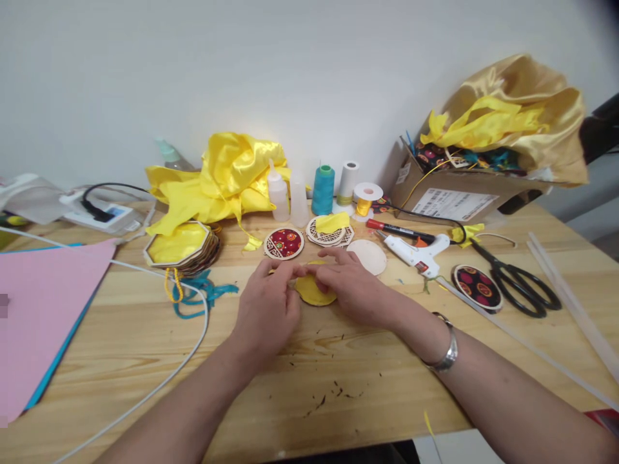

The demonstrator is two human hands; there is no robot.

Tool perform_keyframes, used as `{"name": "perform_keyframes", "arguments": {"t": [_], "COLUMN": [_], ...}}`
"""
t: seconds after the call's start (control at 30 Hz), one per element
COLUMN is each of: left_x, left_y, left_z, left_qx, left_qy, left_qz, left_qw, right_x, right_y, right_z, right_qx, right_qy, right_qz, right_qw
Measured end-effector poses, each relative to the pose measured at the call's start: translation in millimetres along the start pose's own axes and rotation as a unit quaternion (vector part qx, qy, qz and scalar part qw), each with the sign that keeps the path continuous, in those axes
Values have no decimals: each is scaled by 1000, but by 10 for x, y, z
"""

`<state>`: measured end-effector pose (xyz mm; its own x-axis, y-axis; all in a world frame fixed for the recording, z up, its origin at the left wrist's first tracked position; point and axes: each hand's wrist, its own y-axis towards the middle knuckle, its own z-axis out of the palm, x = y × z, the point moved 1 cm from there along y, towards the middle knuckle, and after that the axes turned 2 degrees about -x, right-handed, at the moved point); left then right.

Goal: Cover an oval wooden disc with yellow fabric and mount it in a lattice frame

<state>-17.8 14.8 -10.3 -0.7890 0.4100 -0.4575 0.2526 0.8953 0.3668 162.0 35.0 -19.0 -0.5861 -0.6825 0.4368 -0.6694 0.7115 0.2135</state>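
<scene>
A round disc covered in yellow fabric lies on the wooden table in front of me, its rim dark along the near side. My left hand grips its left edge, the thumb and fingers closed together. From the right, my right hand has its bent fingers on the disc's top and far edge; these fingertips partly hide it. Just beyond my left fingers sits a round wooden piece with a red patterned face. A plain pale disc rests behind my right hand.
Behind are lattice wooden discs, a teal thread spool and crumpled yellow satin. Stacked octagonal frames stand left. A white glue gun, black scissors and a cardboard box lie right. A white cord crosses the left.
</scene>
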Motion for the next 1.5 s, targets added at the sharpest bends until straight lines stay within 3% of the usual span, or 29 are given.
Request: {"name": "perform_keyframes", "arguments": {"t": [0.23,0.33,0.47,0.8,0.97,1.1,1.23,1.33,1.5], "left_x": [16,24,36,15,58,81,96,100,81], "left_y": [8,13,9,16,44,63,57,50,47], "left_z": [35,31,30,36,-15,-31,17,43,45], "left_qx": [21,0,-31,12,-22,-37,0,24,58], "left_qy": [57,68,57,105,59,20,12,10,5], "left_qz": [-41,-53,-28,-15,-29,-2,49,46,26], "left_qw": [997,996,998,994,998,999,999,999,998], "right_x": [12,6,1,27,-8,-117,-182,-164,-133], "right_y": [2,-8,-15,-16,-36,-65,-75,-62,-50], "right_z": [-10,-5,5,-4,-114,-315,-375,-327,-250], "right_qx": [8,5,0,5,-68,-141,-96,-53,-40], "right_qy": [4,3,15,9,36,30,-2,1,19], "right_qz": [2,0,-1,-2,3,51,73,43,18], "right_qw": [1000,1000,1000,1000,997,988,993,998,999]}}
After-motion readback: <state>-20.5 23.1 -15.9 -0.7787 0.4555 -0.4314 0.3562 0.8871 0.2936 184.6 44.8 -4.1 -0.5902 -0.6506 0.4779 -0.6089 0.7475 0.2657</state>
